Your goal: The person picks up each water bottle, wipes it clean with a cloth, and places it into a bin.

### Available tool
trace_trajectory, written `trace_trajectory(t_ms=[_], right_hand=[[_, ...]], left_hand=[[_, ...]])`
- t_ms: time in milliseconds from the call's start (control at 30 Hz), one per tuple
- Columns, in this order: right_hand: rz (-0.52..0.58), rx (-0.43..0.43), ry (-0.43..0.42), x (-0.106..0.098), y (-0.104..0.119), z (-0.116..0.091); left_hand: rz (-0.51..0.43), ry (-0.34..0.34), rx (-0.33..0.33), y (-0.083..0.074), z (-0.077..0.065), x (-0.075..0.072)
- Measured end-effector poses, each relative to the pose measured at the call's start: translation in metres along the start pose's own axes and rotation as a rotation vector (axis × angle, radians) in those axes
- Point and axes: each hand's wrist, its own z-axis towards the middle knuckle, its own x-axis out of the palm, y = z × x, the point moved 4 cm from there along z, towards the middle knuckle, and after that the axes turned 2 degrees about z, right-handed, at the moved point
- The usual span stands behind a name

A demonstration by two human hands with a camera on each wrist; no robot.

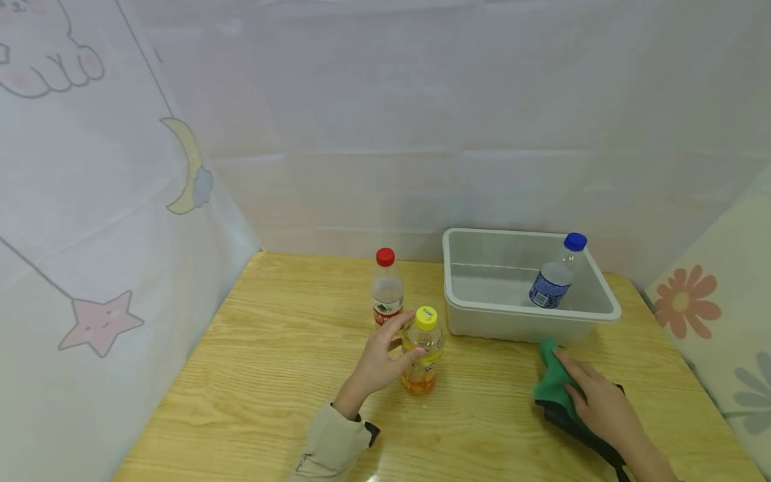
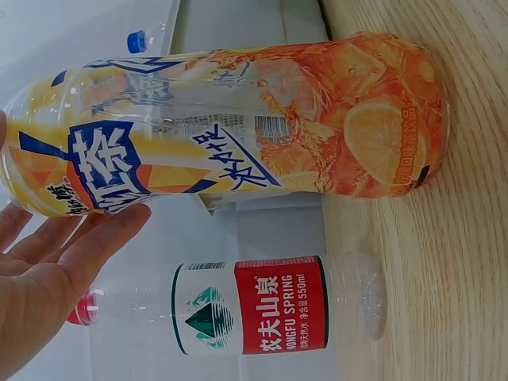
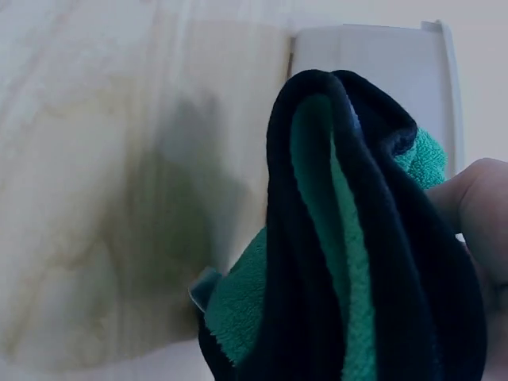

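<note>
A clear drink bottle with a yellow cap (image 1: 426, 318) and an orange-printed label is upright on the table; its label (image 2: 381, 135) fills much of the left wrist view. My left hand (image 1: 381, 360) grips its upper part, thumb on the near side, fingers on the far side. Just behind it stands a red-capped water bottle (image 1: 387, 291), whose red and white label (image 2: 282, 305) faces the left wrist camera. On the right, my right hand (image 1: 599, 405) holds a green and black cloth (image 1: 554, 381), bunched in folds (image 3: 349, 238), with the thumb pressed against it.
A pale grey plastic bin (image 1: 500, 321) stands at the back right, just beyond the cloth. Inside it a blue-capped bottle (image 1: 551, 281) leans against the wall. The wooden table (image 1: 253, 348) meets a hanging printed curtain (image 1: 361, 167) at its back and sides.
</note>
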Motion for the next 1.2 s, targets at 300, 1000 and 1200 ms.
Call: trace_trajectory(t_ms=[300, 1000, 1200], right_hand=[[0.039, 0.016, 0.14, 0.028, -0.004, -0.003], [-0.104, 0.0, 0.292, 0.058, 0.0, -0.01], [0.043, 0.098, 0.28, 0.046, -0.001, -0.005]], left_hand=[[-0.002, 0.001, -0.001, 0.0, 0.0, 0.001], [0.013, -0.01, -0.016, 0.001, -0.001, 0.001], [0.009, -0.013, -0.011, 0.0, 0.0, 0.001]])
